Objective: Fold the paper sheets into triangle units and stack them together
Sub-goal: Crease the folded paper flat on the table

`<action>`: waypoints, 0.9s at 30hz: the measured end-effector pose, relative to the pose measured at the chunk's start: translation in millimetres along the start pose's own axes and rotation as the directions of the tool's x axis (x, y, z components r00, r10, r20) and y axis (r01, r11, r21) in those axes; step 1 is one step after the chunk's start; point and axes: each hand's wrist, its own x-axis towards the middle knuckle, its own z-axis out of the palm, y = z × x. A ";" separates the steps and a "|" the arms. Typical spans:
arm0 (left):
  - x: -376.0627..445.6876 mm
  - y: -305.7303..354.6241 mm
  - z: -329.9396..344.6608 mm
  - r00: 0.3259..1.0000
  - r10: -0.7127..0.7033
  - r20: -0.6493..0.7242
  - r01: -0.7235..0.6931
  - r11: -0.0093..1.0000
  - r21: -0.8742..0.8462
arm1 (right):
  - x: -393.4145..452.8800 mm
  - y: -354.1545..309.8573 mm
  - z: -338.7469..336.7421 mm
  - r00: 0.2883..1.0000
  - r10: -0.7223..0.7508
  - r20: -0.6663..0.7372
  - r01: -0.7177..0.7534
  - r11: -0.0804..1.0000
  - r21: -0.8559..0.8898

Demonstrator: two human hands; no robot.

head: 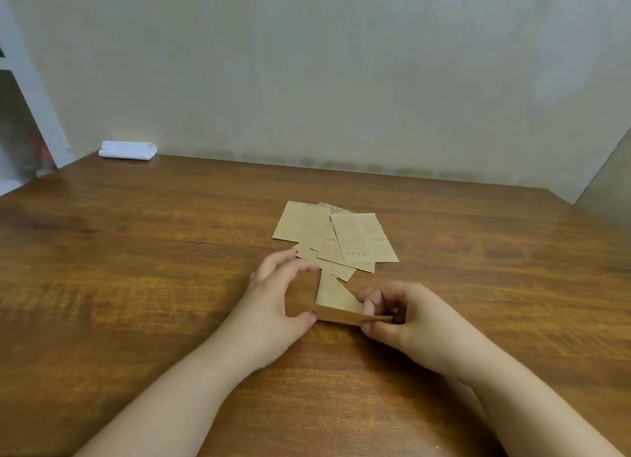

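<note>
I see a white folded cloth (127, 149) lying at the far left corner of the wooden table (136, 268), against the pale wall (307, 63).

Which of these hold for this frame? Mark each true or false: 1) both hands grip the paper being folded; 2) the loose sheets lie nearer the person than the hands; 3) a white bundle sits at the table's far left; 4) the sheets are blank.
1) True: the left hand and right hand both pinch the folded paper piece.
2) False: the loose sheets lie beyond the hands, toward the wall.
3) True: the white bundle rests on the table.
4) False: printed lettering shows on them.
</note>
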 end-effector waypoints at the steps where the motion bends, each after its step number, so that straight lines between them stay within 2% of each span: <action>1: -1.1 3.1 0.6 0.994 -0.002 -0.109 0.001 1.000 -0.010 | -2.3 -0.9 1.0 0.998 -0.003 -0.068 0.008 0.997 0.081; 3: -0.5 11.8 0.7 0.933 0.013 -0.359 -0.027 0.999 -0.036 | -2.1 -4.9 0.0 0.964 -0.002 -0.268 0.062 0.975 0.214; 5: 3.3 24.9 -1.2 0.880 0.016 -0.476 -0.089 0.987 -0.131 | 5.0 -11.2 -4.6 0.887 -0.028 -0.460 0.163 0.953 0.257; 7: 10.4 43.6 -4.2 0.906 -0.034 -0.422 -0.098 0.953 -0.288 | 14.1 -20.4 -10.4 0.823 -0.074 -0.563 0.267 0.925 0.269; 11: 29.5 66.4 -1.7 0.984 -0.062 -0.169 -0.039 0.845 -0.534 | 33.2 -30.1 -14.0 0.722 -0.175 -0.669 0.399 0.895 0.197; 13: 38.0 65.0 6.1 0.996 -0.052 -0.066 -0.005 0.742 -0.670 | 39.8 -27.7 -9.6 0.711 -0.202 -0.674 0.426 0.886 0.183; 16: 41.2 57.1 11.4 0.997 -0.053 -0.058 -0.012 0.634 -0.773 | 42.2 -20.0 -0.2 0.725 -0.270 -0.634 0.475 0.862 0.176; 19: 40.0 45.3 10.0 0.994 -0.079 -0.076 -0.014 0.596 -0.803 | 39.5 -12.9 1.5 0.769 -0.328 -0.549 0.514 0.828 0.226; 22: 41.4 37.5 4.9 0.996 -0.064 -0.057 -0.014 0.536 -0.844 | 35.5 -9.5 -5.9 0.840 -0.361 -0.406 0.485 0.834 0.264; 27: 45.0 32.4 0.9 0.995 -0.087 -0.047 0.007 0.532 -0.847 | 28.8 -9.7 -22.8 0.875 -0.419 -0.244 0.479 0.824 0.302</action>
